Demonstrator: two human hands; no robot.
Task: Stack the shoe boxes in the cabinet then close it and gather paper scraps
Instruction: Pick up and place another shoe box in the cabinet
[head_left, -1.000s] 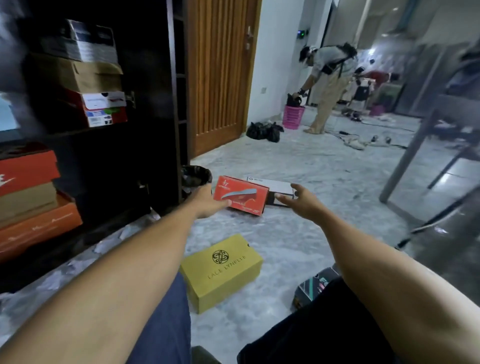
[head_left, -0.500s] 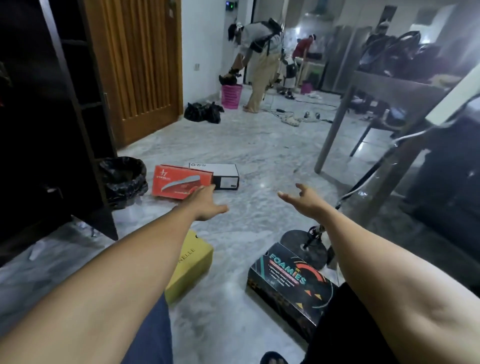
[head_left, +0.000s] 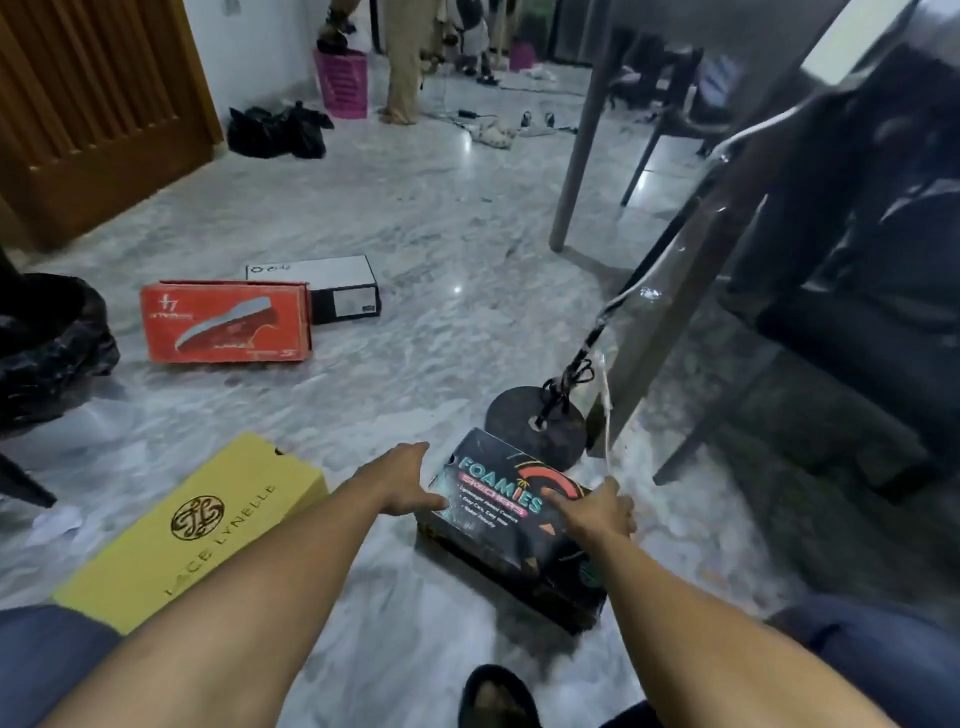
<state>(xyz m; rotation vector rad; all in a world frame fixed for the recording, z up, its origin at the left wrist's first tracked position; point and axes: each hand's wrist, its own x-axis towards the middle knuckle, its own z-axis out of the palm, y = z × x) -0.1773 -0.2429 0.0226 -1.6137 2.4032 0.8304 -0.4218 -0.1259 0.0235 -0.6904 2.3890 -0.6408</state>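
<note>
A black shoe box printed FOAMIES (head_left: 498, 525) lies on the marble floor in front of me. My left hand (head_left: 402, 483) touches its left end with fingers spread. My right hand (head_left: 597, 512) rests flat on the lid's right side, fingers apart. The box sits on the floor, not lifted. A yellow shoe box (head_left: 208, 525) lies to the left by my knee. Farther off lie a red shoe box (head_left: 226, 322) and a white-and-black shoe box (head_left: 332, 286) behind it. White paper scraps (head_left: 54, 525) lie at the left edge. The cabinet is out of view.
A round black stand base with a cable (head_left: 535, 431) sits right behind the black box. A black bin bag (head_left: 41, 343) is at the left, table and chair legs (head_left: 582, 130) at the right. A person (head_left: 405, 62) stands by a pink basket (head_left: 343, 83) far back.
My view has swung right and down, away from the cabinet. Both hands dropped from mid-air near the red box onto the black box close to me.
</note>
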